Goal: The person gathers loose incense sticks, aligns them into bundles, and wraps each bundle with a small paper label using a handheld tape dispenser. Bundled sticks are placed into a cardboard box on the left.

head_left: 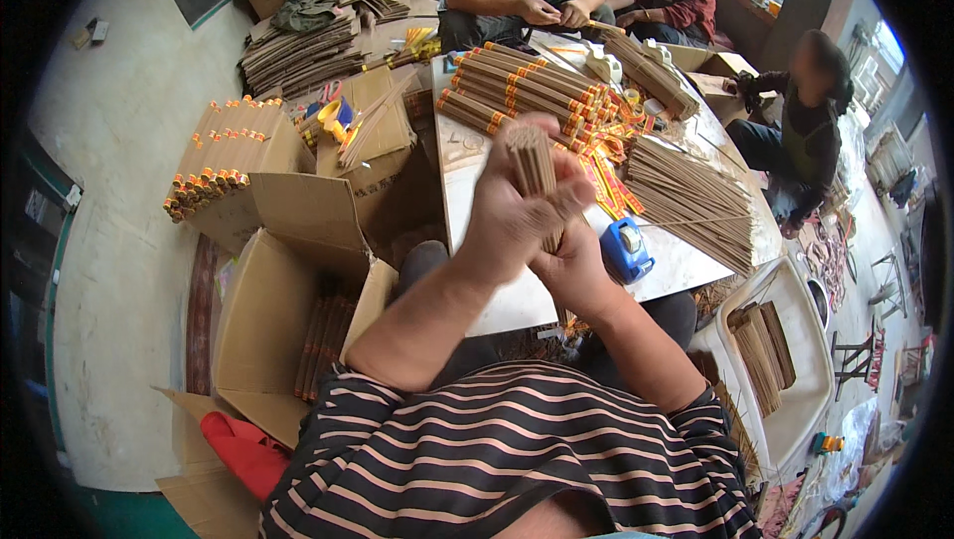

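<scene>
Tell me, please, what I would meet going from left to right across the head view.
Small wall fixture, open cardboard box, held stick bundle, blue tape dispenser, white tub.

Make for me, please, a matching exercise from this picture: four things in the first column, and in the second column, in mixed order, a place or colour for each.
Column 1
1. Stick bundle
2. Tape dispenser
3. Tub
4. Cloth

Column 2
A. Dark green, on a brown pile at the upper left
B. White, to the right of the table, with brown sticks inside
C. Held in both hands
D. Blue, on the table

Right pairs: 1-C, 2-D, 3-B, 4-A
</scene>
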Demonstrator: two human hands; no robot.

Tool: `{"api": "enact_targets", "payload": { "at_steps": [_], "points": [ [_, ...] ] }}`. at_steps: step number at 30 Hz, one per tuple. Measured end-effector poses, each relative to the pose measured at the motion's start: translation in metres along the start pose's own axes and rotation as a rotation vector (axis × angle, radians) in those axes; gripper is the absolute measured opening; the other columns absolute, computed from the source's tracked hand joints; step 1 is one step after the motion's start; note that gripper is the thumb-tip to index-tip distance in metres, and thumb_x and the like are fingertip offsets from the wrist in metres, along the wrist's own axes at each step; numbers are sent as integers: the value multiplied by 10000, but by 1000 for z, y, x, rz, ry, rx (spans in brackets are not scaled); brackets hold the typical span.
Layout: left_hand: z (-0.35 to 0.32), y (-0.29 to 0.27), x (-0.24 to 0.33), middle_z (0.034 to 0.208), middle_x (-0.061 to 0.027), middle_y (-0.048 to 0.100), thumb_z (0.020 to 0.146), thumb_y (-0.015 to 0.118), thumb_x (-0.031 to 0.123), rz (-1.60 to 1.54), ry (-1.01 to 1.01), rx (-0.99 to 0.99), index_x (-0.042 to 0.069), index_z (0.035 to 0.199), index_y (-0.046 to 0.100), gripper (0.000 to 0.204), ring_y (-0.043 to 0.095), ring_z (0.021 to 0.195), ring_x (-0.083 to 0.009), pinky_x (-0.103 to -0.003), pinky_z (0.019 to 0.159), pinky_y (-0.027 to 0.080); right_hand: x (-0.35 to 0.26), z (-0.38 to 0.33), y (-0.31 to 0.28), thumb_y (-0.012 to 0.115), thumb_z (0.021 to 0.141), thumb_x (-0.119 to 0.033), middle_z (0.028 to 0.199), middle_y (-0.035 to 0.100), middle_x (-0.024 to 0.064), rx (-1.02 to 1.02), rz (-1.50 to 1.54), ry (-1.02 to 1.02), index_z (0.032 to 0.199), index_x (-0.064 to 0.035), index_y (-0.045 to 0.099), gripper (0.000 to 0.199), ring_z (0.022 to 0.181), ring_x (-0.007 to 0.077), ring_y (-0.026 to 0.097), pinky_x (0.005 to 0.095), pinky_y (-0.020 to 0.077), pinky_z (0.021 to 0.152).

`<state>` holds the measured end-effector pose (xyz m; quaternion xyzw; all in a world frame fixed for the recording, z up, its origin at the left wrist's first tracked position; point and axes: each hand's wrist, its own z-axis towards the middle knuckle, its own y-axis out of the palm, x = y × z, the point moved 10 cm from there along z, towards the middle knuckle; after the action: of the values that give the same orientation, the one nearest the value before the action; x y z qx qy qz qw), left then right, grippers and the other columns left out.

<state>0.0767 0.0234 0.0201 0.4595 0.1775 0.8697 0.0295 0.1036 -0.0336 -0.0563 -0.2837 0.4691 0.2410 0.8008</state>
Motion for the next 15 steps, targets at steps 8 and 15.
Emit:
{"api": "enact_targets", "payload": {
  "at_steps": [8, 15],
  "points": [
    [-15, -3, -2, 556, 19, 498, 819, 676, 209, 210, -96, 139, 51, 751, 519, 233, 460, 485, -33, -196, 449, 381, 3, -11, 4, 666, 754, -125, 895, 606, 169, 80, -188, -112, 1155, -59, 475, 449, 810, 331, 604, 334, 480, 725],
    [-14, 17, 26, 662, -34, 553, 816, 678, 219, 610, 156, 33, 18, 814, 539, 245, 530, 629, -84, -246, 558, 449, -3, -9, 15, 653, 754, -75, 1026, 582, 137, -139, 143, -12, 1195, -36, 463, 482, 949, 217, 565, 320, 453, 802]
  ]
}}
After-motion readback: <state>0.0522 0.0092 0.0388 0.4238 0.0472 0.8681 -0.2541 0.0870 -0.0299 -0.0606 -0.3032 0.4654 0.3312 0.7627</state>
